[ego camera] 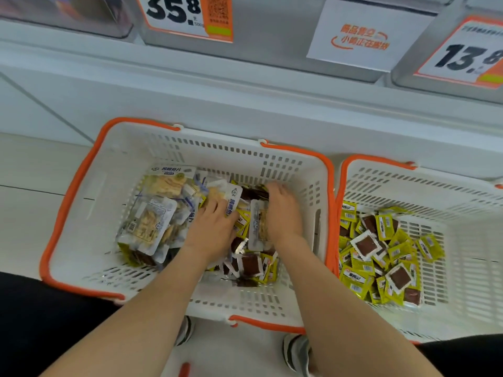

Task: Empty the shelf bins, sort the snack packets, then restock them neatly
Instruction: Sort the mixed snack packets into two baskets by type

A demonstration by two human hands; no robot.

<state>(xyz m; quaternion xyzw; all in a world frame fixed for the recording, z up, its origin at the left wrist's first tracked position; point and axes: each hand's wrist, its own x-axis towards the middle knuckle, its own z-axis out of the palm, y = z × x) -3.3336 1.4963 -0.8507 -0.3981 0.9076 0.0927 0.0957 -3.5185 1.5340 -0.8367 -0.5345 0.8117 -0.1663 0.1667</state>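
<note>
Now both hands in left basket [89, 202]: left hand [211, 227] pinches one white fish packet [233, 200]; right hand [283, 213] grip untellable; right basket [468, 240] beside.

The left basket [89, 191] and the right basket [468, 254] are white, with rows of small slots in the walls and orange rims. The small packets [356, 278] are yellow with a dark brown square. The larger packets [148, 224] are white with blue print and show pale beige inside. The price tags [174, 12] are white with black numbers and orange edges
</note>
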